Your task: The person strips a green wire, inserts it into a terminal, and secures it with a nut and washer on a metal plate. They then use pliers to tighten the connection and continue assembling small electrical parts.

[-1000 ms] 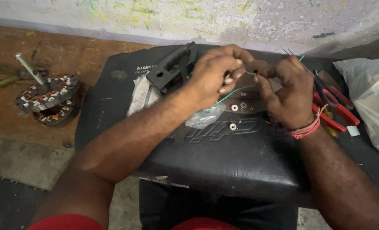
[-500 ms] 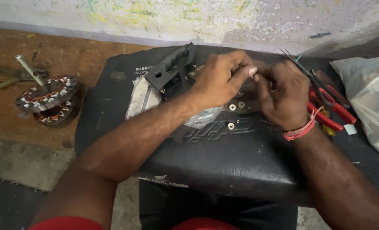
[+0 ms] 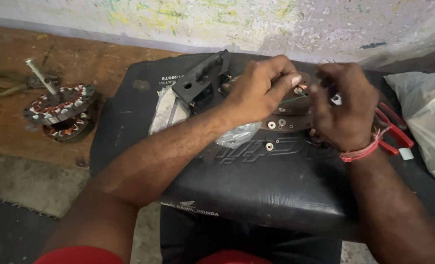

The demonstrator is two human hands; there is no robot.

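Surface: a black padded seat (image 3: 276, 186) serves as the workbench, set against a stained, paint-flecked wall (image 3: 227, 19), with a worn brown floor (image 3: 105, 63) to the left

Left hand (image 3: 259, 90): fingers curled tight, thumb and forefinger pinched on a thin green wire (image 3: 292, 100); the pinch point itself is partly hidden by the knuckles

Right hand (image 3: 343, 105): closed in a loose fist beside the left, fingertips bent inward toward the same wire; what it grips I cannot tell, since the fingers cover it. A red thread band (image 3: 359, 152) sits at the wrist

Wire location: stretched between the two hands, just above a dark flat plate (image 3: 286, 122) with small round fittings, near the middle of the seat

Nearby: a black plastic bracket (image 3: 200, 85) touches the left hand's far side; crumpled clear plastic (image 3: 237, 134) lies under the left wrist; red-handled pliers (image 3: 393, 134) rest by the right wrist; a white bag (image 3: 425, 117) at the right edge; a copper-wound stator (image 3: 61, 110) sits on the floor, well apart

Risk, wire: it looks thin, so a hard pull between two pinching hands could snap it or tear it loose

Risk, small parts: the loose washer (image 3: 269, 146) on the soft, sloped seat could roll off if a wrist nudges it

Risk, pliers: a shift of the right forearm could push them over the edge
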